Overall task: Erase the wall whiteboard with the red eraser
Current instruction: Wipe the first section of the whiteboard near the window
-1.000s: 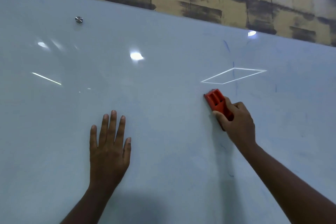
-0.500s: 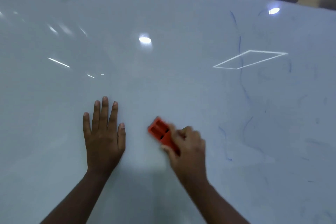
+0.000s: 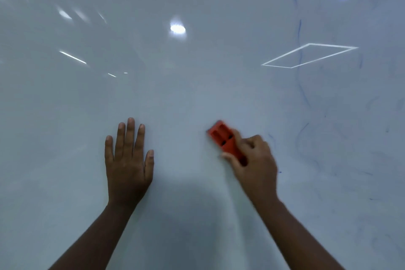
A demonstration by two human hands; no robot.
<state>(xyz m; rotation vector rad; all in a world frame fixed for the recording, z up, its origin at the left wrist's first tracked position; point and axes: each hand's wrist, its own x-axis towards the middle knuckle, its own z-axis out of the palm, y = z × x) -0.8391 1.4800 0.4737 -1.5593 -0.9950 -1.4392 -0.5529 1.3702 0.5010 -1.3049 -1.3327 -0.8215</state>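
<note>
Head camera, looking forward and down: a person works at a glossy white wall whiteboard (image 3: 197, 85) that fills nearly the whole view. The right hand (image 3: 254, 164) grips a red eraser (image 3: 223, 138), its fingers (image 3: 252, 141) curled over the rear of the block and the thumb tucked along its near side, with the eraser's front end pointing up and to the left against the board, in the lower middle of the surface. Both the eraser and this hand are slightly blurred. The left hand (image 3: 128, 160) lies flat on the whiteboard to the left of the eraser and apart from it, fingers straight, close together and pointing upward, holding nothing. Thin blue marker strokes (image 3: 299, 35) run down the right part of the board, with fainter smudges farther right. Reflected ceiling lights (image 3: 178, 28) gleam on the surface, among them a bright diamond-shaped outline (image 3: 310, 56) at upper right. A shadow darkens the board between the two forearms.
</note>
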